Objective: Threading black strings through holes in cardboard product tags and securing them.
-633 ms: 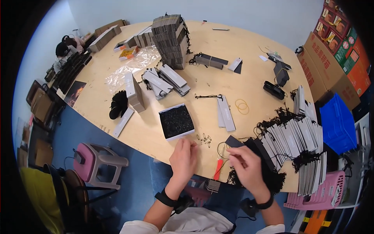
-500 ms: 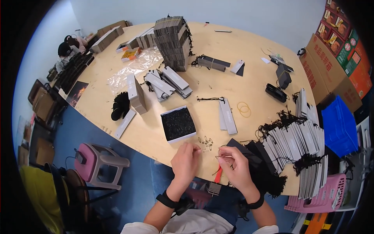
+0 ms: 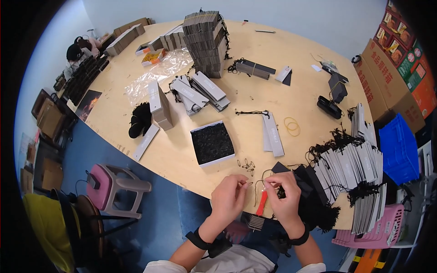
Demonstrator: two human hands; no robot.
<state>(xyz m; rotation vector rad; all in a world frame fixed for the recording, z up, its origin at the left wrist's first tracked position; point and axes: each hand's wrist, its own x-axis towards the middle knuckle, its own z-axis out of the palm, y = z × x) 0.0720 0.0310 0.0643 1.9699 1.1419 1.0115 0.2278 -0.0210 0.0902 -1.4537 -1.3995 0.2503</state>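
My left hand [image 3: 229, 196] is closed in a pinch at the table's near edge, on something small that I cannot make out. My right hand [image 3: 286, 196] pinches a thin black cord [image 3: 256, 189], whose loop arches between the two hands. Below the right fingertips lies a red strip-like object [image 3: 262, 204]. Several small metal pins [image 3: 248, 164] are scattered just beyond my hands. A white open box [image 3: 217, 162] filled with small black pieces stands ahead of my left hand. To the right of my right hand lie black corded tags [image 3: 314, 184] with a heap of black string.
Fanned grey tags [image 3: 343, 169] cover the right side. A tall stack of grey tags [image 3: 205, 45] rises at the back. Two tags [image 3: 272, 134] and yellow rubber bands [image 3: 292, 126] lie mid-table. A pink stool [image 3: 101, 186] and a blue crate [image 3: 398, 148] flank the table. People sit far left.
Both hands have shifted right within the view, as the whole table also appears slightly shifted. The black cord now shows as a raised loop between my hands.
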